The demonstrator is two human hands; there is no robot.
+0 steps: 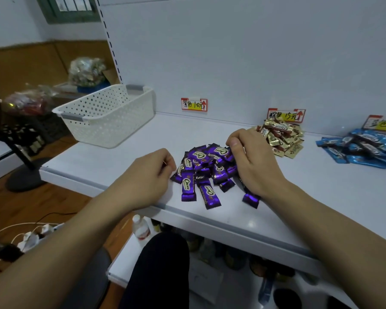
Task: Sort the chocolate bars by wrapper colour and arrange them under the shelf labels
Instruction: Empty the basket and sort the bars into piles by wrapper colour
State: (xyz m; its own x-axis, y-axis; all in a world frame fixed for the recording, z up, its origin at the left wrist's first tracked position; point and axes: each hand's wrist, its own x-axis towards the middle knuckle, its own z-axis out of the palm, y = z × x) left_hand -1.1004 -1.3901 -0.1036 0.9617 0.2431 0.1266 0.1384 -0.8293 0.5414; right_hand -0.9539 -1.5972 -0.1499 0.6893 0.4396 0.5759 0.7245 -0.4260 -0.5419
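The left hand (151,172) lies curled at the left edge of the purple bars (206,170) on the shelf (112,161); whether it holds one I cannot tell. The right hand (252,161) curls round bars on the heap's right. Likely step: gathering the purple heap. Next, push it back under the purple label (194,104).

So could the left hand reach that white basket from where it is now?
Probably yes. The left hand sits at the left edge of the purple bars, and the stretch of shelf between it and the white basket looks bare, so nothing seems to block the way.
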